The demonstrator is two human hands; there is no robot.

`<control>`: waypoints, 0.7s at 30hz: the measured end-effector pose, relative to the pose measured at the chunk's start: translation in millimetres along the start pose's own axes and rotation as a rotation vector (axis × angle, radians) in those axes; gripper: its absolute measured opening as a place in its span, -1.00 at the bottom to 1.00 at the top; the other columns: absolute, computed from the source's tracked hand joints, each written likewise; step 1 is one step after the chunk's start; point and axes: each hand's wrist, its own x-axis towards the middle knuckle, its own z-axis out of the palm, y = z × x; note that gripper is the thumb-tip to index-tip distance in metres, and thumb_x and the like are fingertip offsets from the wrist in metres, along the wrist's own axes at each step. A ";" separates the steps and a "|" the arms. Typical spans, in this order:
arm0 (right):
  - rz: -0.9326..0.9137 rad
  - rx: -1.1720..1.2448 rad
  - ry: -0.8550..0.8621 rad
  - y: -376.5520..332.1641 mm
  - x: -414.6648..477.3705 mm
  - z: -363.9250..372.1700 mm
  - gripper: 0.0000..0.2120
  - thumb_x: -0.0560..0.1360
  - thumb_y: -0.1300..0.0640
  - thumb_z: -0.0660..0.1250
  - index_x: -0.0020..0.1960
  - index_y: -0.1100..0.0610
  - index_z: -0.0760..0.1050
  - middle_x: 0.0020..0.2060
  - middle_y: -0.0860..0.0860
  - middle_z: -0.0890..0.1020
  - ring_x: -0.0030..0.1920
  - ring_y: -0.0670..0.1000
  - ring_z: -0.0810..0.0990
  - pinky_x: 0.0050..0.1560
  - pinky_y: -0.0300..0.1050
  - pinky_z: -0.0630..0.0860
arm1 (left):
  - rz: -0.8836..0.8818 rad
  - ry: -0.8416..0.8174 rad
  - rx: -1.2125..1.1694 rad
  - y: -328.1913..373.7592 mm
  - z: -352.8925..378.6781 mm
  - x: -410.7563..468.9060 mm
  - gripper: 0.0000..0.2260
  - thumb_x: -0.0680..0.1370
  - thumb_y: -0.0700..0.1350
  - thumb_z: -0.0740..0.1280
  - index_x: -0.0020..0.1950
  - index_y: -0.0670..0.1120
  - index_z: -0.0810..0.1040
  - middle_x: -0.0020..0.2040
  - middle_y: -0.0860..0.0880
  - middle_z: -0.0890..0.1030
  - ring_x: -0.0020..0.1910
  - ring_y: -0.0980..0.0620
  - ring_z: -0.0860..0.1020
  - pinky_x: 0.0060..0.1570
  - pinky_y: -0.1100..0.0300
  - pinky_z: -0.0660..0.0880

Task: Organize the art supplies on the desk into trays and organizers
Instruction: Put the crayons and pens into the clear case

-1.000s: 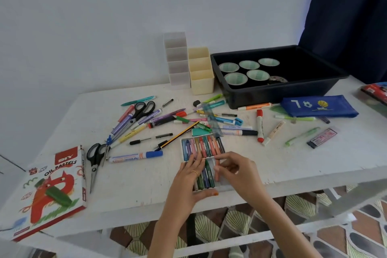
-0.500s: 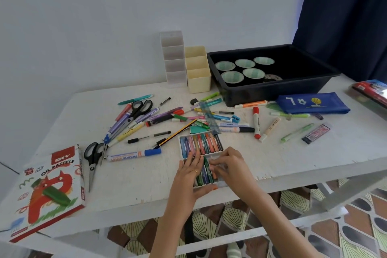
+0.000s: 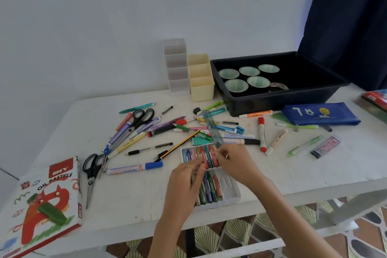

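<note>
You are looking down at a white table scattered with art supplies. Both of your hands are meeting over a white pastel tray, which is lying near the front edge, in the middle. Oil pastels are lying side by side in its two rows, and the right part of the near row is showing bare slots.

Your left hand is reaching in from the near side, its fingertips curling down onto the pastels of the far row. Your right hand is reaching in from the right, its fingers bunching at the right end of that same row. The fingers are covering the spot, so it cannot be told whether either hand is pinching a pastel or only touching one.

Left of the tray, a blue-capped marker and black scissors are lying flat. An oil pastels box is sitting at the front left corner. Beyond the tray, loose pens and markers are spreading out, with a clear ruler lying across them.

At the back, a clear organizer and a cream organizer are standing side by side. Just beside them, a black bin is holding five cups. A blue pouch is lying just in front of the bin.
</note>
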 end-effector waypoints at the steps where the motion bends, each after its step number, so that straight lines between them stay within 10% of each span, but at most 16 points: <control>1: -0.010 0.026 0.047 -5.5 11.9 -1.2 -0.83 0.57 0.15 0.21 -0.03 0.15 0.57 -0.15 0.00 0.60 -0.21 -0.06 0.53 -0.18 -0.25 0.47 | 0.002 0.019 0.014 -1.2 -0.6 6.6 -0.56 0.56 0.17 0.07 0.34 0.03 0.45 0.27 0.06 0.52 0.21 0.20 0.44 0.24 0.30 0.40; 11: -0.282 -0.420 0.134 -2.2 136.3 22.4 -0.69 0.57 0.18 0.16 0.29 0.10 0.45 0.24 0.07 0.49 0.22 0.11 0.38 0.14 -0.01 0.34 | 0.029 0.121 0.027 4.1 -0.3 54.6 -0.72 0.61 -0.06 0.17 0.30 0.02 0.47 0.19 0.15 0.50 0.16 0.30 0.37 0.22 0.42 0.26; 21: -0.220 -0.463 0.143 24.4 151.5 11.8 -0.79 0.52 0.04 0.30 0.07 0.13 0.57 0.07 0.08 0.49 0.16 0.09 0.38 0.17 -0.06 0.33 | -0.025 0.132 -0.017 -1.2 11.0 64.2 -0.75 0.60 -0.10 0.20 0.26 0.01 0.50 0.18 0.08 0.53 0.16 0.19 0.42 0.24 0.20 0.38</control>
